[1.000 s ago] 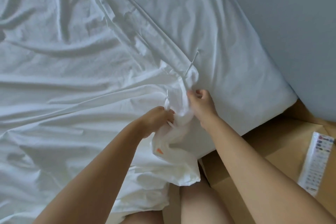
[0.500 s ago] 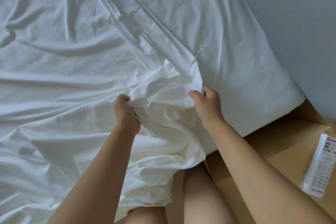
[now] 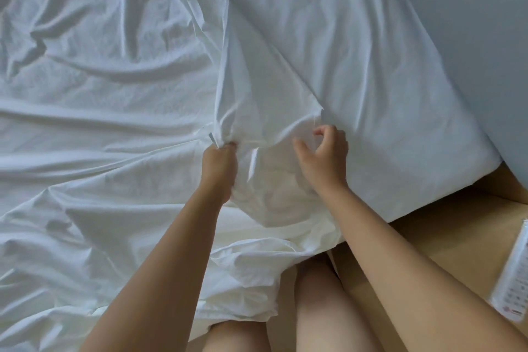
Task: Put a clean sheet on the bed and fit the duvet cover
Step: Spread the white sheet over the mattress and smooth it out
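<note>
Left fingers (image 3: 225, 150): curled tight round a bunch of the duvet cover (image 3: 114, 100), with a cloth tie (image 3: 213, 140) sticking out just above the knuckles.
Right fingers (image 3: 324, 132): the thumb and forefinger are hooked and apart over the cloth. The rest are hidden behind the hand and blurred, so I cannot tell whether they pinch anything.
Left hand (image 3: 220, 171): at the cover's gathered edge, near the foot corner of the bed.
Right hand (image 3: 325, 161): just beside the left, where the cover meets the sheet (image 3: 371, 80).
Duvet cover, where: crumpled across most of the bed, with its corner hanging over the edge by the person's legs (image 3: 323, 308).
Done, as it looks: the sheet lies fairly smooth over the mattress corner by the wall (image 3: 471, 23).
Left to do, as it looks: the ties hang loose and the cover is rumpled, so it probably needs tying and spreading flat.
Around: a wooden surface (image 3: 443, 237) below the bed, with a wrapped remote (image 3: 514, 274) on it.
</note>
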Tool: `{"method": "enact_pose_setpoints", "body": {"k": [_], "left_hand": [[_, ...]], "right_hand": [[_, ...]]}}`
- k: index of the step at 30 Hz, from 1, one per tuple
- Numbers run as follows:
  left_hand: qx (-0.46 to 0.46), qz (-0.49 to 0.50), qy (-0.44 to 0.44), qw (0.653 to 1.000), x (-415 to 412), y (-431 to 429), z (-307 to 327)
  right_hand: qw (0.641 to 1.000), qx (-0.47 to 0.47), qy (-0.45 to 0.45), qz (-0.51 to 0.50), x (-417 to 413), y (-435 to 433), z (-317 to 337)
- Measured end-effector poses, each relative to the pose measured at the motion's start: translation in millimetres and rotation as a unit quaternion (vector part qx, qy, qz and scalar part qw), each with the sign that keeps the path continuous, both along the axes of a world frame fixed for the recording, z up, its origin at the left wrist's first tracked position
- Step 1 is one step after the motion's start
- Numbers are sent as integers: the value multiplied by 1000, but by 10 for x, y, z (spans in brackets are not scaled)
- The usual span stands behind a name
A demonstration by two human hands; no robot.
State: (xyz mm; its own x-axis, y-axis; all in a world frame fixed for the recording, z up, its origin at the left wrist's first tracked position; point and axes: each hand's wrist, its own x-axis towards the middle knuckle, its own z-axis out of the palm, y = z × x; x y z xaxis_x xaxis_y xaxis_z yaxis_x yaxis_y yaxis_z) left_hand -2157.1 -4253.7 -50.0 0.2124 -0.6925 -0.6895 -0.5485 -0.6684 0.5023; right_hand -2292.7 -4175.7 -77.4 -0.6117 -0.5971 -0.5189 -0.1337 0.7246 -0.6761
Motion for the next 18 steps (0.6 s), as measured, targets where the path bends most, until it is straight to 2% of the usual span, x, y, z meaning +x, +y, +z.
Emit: {"method": "enact_pose_setpoints", "body": {"k": [2,3,5,6,7,9,10,12,14,15,18], "left_hand": [[-33,-128,-85,988,137,-9,-81],[-30,-168,-142,975,225,-30,-135],[31,-190,-228,954,405,-100,-259],[82,-203,-248,944,491,-121,-314],[138,-218,-256,932,568,-145,-343],[188,-219,-285,914,639,-192,-354],[165,-223,-323,905,617,-230,-320],[24,-310,-394,865,459,-298,-245],[-121,-399,-353,837,171,-294,-187],[-140,-418,-322,838,8,-258,-165],[-84,-435,-241,864,-352,-123,-189]], "right_hand": [[992,118,-33,-33,-22,-16,-173],[987,137,-74,-42,6,-37,-238],[972,102,-206,-50,128,-102,-301],[959,78,-267,-47,202,-145,-285],[953,63,-292,-50,236,-197,-262],[965,46,-240,-92,170,-325,-261],[971,30,-189,-142,80,-377,-271],[966,-8,-151,-210,-121,-431,-241],[972,-39,-156,-173,-204,-430,-171],[976,-46,-162,-136,-199,-424,-149],[976,-60,-202,-59,-181,-406,-93]]}}
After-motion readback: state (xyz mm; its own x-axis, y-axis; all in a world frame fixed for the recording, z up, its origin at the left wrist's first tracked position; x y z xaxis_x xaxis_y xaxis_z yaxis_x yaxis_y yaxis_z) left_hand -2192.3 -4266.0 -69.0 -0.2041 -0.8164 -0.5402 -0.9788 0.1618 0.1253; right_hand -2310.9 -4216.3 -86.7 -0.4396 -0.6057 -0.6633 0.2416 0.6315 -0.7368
